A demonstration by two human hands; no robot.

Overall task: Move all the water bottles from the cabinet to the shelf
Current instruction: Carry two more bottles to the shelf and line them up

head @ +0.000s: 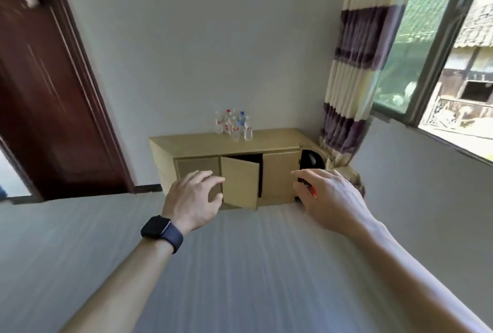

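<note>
As left hand (194,199) hovers, water bottles (234,126) atop cabinet (274,140), door (240,182) ajar

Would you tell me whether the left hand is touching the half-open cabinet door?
Cannot tell: the head view shows the left hand overlapping the cabinet door, but neither contact nor a gap is plain.

I see the cabinet (266,143) against the wall, bottles (234,126) clustered upright on its top, left of centre.

Tan cabinet (266,140), clear water bottles (234,126) with red and blue caps, cream-and-purple striped curtain (354,66), dark brown door (48,92)
</note>
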